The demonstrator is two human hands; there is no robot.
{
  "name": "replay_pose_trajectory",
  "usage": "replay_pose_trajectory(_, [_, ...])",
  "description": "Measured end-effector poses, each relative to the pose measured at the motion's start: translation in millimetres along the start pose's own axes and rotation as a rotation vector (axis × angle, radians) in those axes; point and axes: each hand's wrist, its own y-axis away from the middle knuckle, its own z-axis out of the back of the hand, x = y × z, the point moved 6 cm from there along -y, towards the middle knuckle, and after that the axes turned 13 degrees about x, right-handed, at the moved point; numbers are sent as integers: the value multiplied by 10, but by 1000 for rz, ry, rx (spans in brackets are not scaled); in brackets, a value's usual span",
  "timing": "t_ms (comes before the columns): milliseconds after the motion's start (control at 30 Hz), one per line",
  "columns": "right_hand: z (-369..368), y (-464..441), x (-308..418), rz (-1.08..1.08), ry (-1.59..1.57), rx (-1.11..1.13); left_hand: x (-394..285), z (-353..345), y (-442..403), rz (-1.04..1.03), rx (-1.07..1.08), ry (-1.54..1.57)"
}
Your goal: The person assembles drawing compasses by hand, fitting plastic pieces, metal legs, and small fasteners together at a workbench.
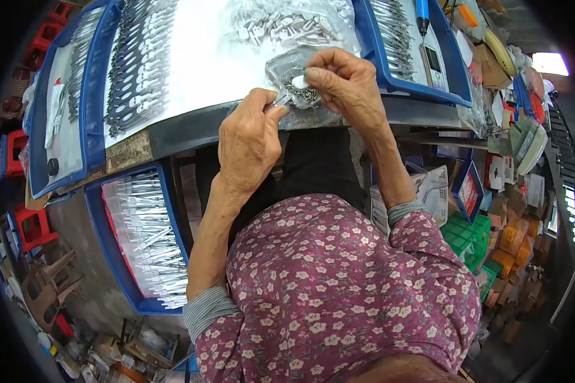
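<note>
My left hand (252, 137) is closed, thumb and finger pinching a thin grey metal piece (282, 99) near the table's front edge. Opposite it, my right hand (352, 89) pinches a small white rounded piece (299, 82). Beneath both hands lies a clear plastic bag (278, 64) with small dark metal bits (310, 94) in it, too fine to name. Just beyond, a larger clear bag (287, 29) holds many small pale metal parts. Rows of flat metal parts (140, 70) with dark and pale ends lie on white paper to the left.
A blue tray (96, 127) stands at left; another blue tray (421, 89) at right holds metal parts, a blue electric screwdriver (422, 16) and a small device with a display (434, 60). Below left, a blue tray (179, 223) is filled with metal strips. Red stools (35, 226) stand beyond.
</note>
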Motion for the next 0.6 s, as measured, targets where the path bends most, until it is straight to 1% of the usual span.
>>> replay_pose_trajectory(67, [-44,43,-35,-10,-57,-8,4,-7,12,-2,11,-9])
replay_pose_trajectory(333, [-67,100,-133,-47,-46,18,5,-33,27,3,56,-44])
replay_pose_trajectory(400, [-81,109,-138,-60,-48,30,-15,-33,39,-19,50,-99])
replay_pose_trajectory(500, [-86,127,-148,-53,-27,50,-39,-34,56,-39,66,-161])
replay_pose_trajectory(600, [-99,164,-142,-63,61,45,-37,-44,79,-72,97,-209])
